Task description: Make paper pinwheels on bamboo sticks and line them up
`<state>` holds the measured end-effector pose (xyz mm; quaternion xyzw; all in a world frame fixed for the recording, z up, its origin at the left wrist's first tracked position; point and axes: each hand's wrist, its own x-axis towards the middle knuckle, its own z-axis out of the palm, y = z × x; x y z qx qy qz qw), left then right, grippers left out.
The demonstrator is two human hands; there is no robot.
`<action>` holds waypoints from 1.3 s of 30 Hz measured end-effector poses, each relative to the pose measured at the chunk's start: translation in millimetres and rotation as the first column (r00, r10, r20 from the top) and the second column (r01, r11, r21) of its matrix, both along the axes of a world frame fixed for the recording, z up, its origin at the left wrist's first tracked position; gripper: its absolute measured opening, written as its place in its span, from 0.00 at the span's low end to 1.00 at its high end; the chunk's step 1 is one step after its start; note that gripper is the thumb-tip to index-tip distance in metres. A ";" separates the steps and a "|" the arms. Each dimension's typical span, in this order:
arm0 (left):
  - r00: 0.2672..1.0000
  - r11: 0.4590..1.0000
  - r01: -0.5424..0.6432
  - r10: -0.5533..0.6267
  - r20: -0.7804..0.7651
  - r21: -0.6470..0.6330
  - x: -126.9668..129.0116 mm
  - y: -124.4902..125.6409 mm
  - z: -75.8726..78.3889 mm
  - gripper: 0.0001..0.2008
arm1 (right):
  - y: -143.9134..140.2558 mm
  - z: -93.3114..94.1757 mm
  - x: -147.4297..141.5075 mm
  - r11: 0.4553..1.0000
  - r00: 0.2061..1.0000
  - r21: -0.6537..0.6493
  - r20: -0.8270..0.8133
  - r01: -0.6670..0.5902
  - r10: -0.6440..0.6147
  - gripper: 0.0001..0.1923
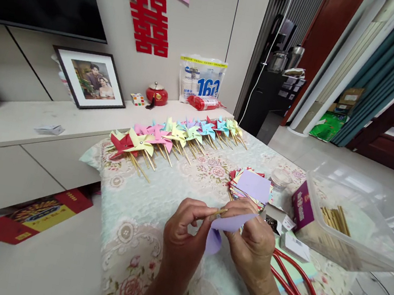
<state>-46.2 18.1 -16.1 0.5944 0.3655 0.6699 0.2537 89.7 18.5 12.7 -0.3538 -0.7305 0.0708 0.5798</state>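
Note:
My left hand point(183, 235) pinches a thin wooden stick point(217, 212) whose tip points right. My right hand point(252, 243) folds a lilac paper piece point(223, 227) against that stick, above a floral tablecloth point(142, 208). Just beyond my hands lies a stack of coloured paper squares point(252, 186) with a lilac sheet on top. A row of finished paper pinwheels point(172, 138) on sticks lies along the table's far edge.
Red-handled scissors point(295, 293) lie right of my right hand. A clear plastic box point(356, 227) holds wooden sticks and a purple carton point(302, 206). A small round lidded container point(280, 179) stands behind the paper stack. A low cabinet point(15, 138) carries a framed photo, red pot and packet.

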 end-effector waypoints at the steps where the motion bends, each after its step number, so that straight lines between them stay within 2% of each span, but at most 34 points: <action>1: 1.000 1.000 -0.005 0.005 -0.016 0.006 -0.1 -0.7 0.2 0.06 | 0.2 -0.4 0.2 1.000 1.000 -0.012 -0.004 0.001 -0.002 0.08; 7: 0.996 0.999 -0.020 0.023 -0.084 0.035 -1.6 -3.9 1.3 0.09 | 1.5 -3.9 1.1 0.998 0.999 -0.066 -0.052 -0.008 0.005 0.07; 12: 0.988 0.995 -0.074 0.083 -0.130 0.069 -1.6 -4.7 3.2 0.10 | 1.9 -7.2 2.2 0.994 0.994 -0.098 -0.103 -0.048 0.038 0.07; 21: 0.983 0.987 -0.127 0.139 -0.122 0.100 1.6 -8.9 5.5 0.11 | 4.4 -5.4 3.3 0.992 0.992 -0.092 -0.101 -0.082 0.073 0.08; 27: 0.972 0.984 -0.118 0.142 -0.187 0.134 -2.2 -9.1 8.5 0.11 | 3.9 -3.7 3.0 0.993 0.991 -0.088 -0.115 -0.073 0.062 0.05; 31: 0.968 0.982 -0.100 0.133 -0.213 0.158 -3.6 -9.7 13.0 0.12 | 3.7 -7.1 3.9 0.985 0.980 -0.119 -0.169 -0.126 0.105 0.05; 33: 0.965 0.980 -0.103 0.140 -0.221 0.172 -3.8 -10.2 15.1 0.11 | 3.5 -10.1 4.7 0.980 0.973 -0.139 -0.201 -0.142 0.113 0.07; 35: 0.961 0.976 -0.112 0.155 -0.230 0.187 -3.8 -10.7 16.6 0.11 | 3.4 -11.8 5.8 0.979 0.973 -0.152 -0.204 -0.138 0.105 0.14; 37: 0.956 0.974 -0.111 0.159 -0.245 0.199 -3.9 -10.9 17.4 0.11 | 3.7 -11.0 7.3 0.980 0.979 -0.145 -0.171 -0.136 0.110 0.20; 39: 0.954 0.974 -0.103 0.154 -0.259 0.202 -4.1 -10.9 17.5 0.12 | 4.4 -8.5 9.3 0.981 0.982 -0.118 -0.122 -0.155 0.141 0.20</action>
